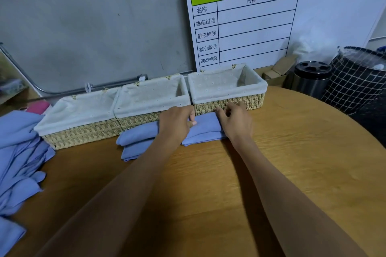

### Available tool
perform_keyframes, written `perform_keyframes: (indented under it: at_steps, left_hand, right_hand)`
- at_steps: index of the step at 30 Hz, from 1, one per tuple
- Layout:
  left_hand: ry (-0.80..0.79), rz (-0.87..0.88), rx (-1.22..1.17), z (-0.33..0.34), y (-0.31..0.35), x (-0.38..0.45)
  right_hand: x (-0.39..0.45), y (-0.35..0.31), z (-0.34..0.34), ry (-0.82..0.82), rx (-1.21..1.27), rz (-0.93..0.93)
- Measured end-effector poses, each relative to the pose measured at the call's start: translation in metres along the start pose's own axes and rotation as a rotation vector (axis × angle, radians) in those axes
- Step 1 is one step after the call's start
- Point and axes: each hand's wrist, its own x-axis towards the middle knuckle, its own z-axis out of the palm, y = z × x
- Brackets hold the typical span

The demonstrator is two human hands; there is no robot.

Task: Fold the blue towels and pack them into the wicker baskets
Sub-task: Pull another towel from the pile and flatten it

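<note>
Three wicker baskets with white cloth liners stand in a row at the table's back: left basket [79, 131], middle basket [146, 118], right basket [253, 103]. All three look empty inside. In front of the middle and right baskets lies a folded blue towel [206, 126]. My left hand [177, 123] grips its left part, thumb on top. My right hand [236, 121] pinches its right edge with curled fingers. Another folded blue towel [135, 142] lies just left of it, partly under my left forearm. A heap of loose blue towels [18, 152] covers the table's left side.
The round wooden table [292, 162] has its curved edge at the right. Behind it stand a white planning board [261, 27], a small cardboard box [277, 73], a black-lidded metal bin [311, 81] and a checked fabric hamper [359, 81]. A pink object [37, 107] lies at the far left.
</note>
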Motion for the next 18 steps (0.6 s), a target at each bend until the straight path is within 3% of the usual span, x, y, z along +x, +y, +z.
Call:
perform_keyframes:
  at_steps: [6,9,13,18]
  left_hand:
    - [0.06,0.195,-0.079,-0.026,0.001,-0.045]
    - [0.043,0.248,-0.017,-0.057,-0.04,-0.092]
    - [0.002,0.021,-0.055,-0.107,-0.124,-0.155]
    - [0.077,-0.251,-0.135,-0.162,-0.21,-0.221]
  right_hand:
    - [-0.043,0.004,-0.028,-0.042,0.187,-0.046]
    - [-0.077,0.002,-0.047,0.132,0.138,-0.098]
    - [-0.123,-0.049,-0.032,0.085,0.113,-0.241]
    - [-0.159,-0.175,0.025,-0.208,0.282,-0.425]
